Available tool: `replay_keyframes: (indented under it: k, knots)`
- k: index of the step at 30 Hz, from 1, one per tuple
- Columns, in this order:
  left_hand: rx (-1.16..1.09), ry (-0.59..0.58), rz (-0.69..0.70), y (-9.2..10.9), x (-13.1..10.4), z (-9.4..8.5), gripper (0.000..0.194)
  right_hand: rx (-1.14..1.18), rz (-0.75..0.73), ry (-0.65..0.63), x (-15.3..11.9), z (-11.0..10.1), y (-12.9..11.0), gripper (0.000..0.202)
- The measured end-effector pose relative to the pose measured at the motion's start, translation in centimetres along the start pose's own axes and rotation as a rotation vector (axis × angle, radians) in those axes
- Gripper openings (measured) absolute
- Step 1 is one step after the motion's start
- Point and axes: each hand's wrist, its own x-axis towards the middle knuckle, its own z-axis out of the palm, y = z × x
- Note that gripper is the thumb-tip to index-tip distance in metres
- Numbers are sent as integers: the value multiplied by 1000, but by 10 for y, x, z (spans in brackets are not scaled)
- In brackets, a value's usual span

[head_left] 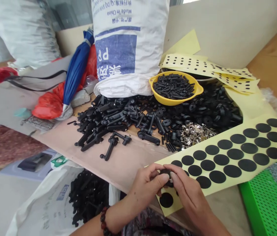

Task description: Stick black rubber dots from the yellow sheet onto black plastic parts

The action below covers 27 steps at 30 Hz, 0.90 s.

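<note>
Both hands meet at the front edge of the worktable around a small black round part (166,177), mostly covered by fingers. My left hand (144,182) pinches it from the left, thumb on top. On the other side, the fingers of my right hand (187,188) close against it, with a light, shiny bit showing near the thumb. Beneath the hands lies a yellow backing sheet (223,187) bearing rows of black round stickers (232,170). Beyond them are a pile of small metal clips (194,136) and a heap of black plastic arms (115,118).
A yellow bowl (176,102) of ribbed black pins stands behind, beside black discs (223,101) and a big white sack (150,39). A blue umbrella (75,68) and red bag (47,106) lie left. A green crate (258,200) is right; an open white bag (40,203) sits below.
</note>
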Motion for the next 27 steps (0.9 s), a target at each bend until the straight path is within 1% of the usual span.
replay_keyframes:
  k: [2,3,5,6,7,9,10,11,12,13,15,17,19,20,22,24,27]
  knots:
    - [27,10,-33,6,-11,-9,37,22,-26,-39,-2,2,-3,29]
    - [81,0,-55,11,-19,-18,37,27,-25,-62,-4,-1,-4,29]
    - [292,-37,-101,24,-41,-45,34,-17,-22,-96,-6,-12,-2,28]
    - [474,-51,-107,30,-54,-62,31,-71,-23,-98,-8,-19,1,26]
    - [694,-26,-62,36,-67,-78,28,-152,-24,-82,-9,-25,5,25]
    - [1065,130,45,43,-89,-104,27,-351,-75,-57,-11,-35,17,19]
    - [1204,215,106,44,-96,-111,28,-455,-126,-41,-12,-37,24,18]
    - [1305,265,168,43,-99,-112,28,-551,-179,-26,-13,-37,31,17]
    - [1369,270,229,40,-99,-107,28,-639,-231,-11,-14,-35,37,18]
    - [1405,232,291,36,-94,-97,28,-716,-273,1,-15,-32,43,19]
    - [1414,48,386,25,-76,-67,28,-836,-339,4,-17,-27,52,20]
    - [1437,-117,434,13,-52,-34,26,-912,-411,-9,-19,-23,57,18]
    - [1502,-196,495,2,-30,-10,19,-944,-465,-14,-20,-21,59,18]
    - [1537,-204,513,-2,-21,-2,17,-941,-468,-7,-20,-20,59,18]
    - [1588,-195,535,-9,-11,5,16,-901,-419,25,-20,-18,54,18]
    - [1614,-183,536,-11,-7,5,17,-797,-363,31,-20,-18,48,16]
    - [1629,-173,533,-11,-7,2,15,-625,-325,2,-19,-20,40,13]
